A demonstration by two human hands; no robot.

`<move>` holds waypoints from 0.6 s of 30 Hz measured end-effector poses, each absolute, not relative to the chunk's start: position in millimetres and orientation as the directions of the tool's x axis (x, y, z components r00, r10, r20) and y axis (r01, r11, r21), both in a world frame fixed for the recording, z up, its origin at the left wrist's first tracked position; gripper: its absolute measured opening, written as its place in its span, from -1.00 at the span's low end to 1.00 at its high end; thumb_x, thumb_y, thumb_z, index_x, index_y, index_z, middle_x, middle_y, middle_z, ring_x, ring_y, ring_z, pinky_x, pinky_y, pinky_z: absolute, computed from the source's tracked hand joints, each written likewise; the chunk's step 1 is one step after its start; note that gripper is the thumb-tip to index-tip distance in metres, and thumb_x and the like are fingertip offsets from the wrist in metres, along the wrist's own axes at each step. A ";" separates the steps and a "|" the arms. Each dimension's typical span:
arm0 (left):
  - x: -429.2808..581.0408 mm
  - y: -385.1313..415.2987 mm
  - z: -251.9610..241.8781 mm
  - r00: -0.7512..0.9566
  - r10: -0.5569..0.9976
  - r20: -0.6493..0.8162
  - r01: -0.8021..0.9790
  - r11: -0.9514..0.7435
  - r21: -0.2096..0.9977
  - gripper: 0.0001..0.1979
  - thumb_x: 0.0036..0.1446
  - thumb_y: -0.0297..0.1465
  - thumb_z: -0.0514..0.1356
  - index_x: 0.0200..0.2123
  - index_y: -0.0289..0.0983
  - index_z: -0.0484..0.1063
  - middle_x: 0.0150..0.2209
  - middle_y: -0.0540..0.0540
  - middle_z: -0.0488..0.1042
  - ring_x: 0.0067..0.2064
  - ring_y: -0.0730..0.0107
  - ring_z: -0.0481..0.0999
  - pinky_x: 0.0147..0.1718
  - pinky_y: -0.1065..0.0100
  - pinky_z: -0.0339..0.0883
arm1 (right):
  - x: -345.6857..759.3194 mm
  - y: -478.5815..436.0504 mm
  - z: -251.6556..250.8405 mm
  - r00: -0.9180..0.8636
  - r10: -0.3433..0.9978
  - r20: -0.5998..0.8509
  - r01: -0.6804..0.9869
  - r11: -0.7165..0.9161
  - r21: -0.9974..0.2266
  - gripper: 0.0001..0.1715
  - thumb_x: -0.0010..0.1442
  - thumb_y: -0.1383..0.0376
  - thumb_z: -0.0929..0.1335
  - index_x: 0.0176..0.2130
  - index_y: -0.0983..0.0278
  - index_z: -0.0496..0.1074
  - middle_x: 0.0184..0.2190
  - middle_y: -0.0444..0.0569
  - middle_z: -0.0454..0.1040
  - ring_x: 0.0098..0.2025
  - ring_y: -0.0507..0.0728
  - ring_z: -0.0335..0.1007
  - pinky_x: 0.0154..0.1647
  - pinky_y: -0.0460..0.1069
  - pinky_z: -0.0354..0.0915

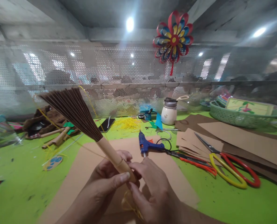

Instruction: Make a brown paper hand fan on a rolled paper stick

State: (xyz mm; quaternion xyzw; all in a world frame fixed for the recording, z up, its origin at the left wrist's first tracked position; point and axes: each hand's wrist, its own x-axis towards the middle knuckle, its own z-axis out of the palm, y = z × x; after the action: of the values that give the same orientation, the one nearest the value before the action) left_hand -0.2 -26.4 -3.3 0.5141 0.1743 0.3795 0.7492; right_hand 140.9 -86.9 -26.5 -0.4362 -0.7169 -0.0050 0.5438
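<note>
A small broom made of paper [110,152] leans up to the left in front of me. Its fan of dark brown pleats spreads at the upper end, and a tan rolled handle runs down between my hands. My left hand [105,183] is closed around the handle, thumb along its front. At the handle's lower end, my right hand [154,186] is closed with thumb and forefinger pinching there; its fingertips are partly hidden. Yellow string [130,203] dangles in a loose bunch under the handle, and a strand loops up past the pleats.
A brown paper sheet [87,161] covers the green table. Beyond lies a blue glue gun [147,143]. On the right are scissors [234,168], a red-handled cutter [196,165], cut paper [196,140] and a green basket [241,116]. A white jar [169,112] stands behind.
</note>
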 end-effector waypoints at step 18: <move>1.0 -23.3 -3.8 0.608 0.794 0.001 -0.339 0.258 0.905 -0.79 -0.11 -0.47 0.36 -0.35 -0.29 0.43 -0.44 -0.06 0.50 -0.36 0.25 0.53 -0.32 0.30 0.35 | 142.1 -85.9 -31.5 0.031 0.740 0.672 0.499 0.571 -0.651 -0.80 0.11 0.48 0.29 -0.23 0.27 0.38 -0.40 -0.05 0.40 -0.34 0.11 0.32 -0.33 0.03 0.24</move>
State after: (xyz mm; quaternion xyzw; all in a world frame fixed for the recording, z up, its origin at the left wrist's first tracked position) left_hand 1.0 -23.3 -3.8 0.4807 0.2369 0.3740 0.7569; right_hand 142.1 -85.9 -31.5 -0.4504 -0.6878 0.1075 0.5591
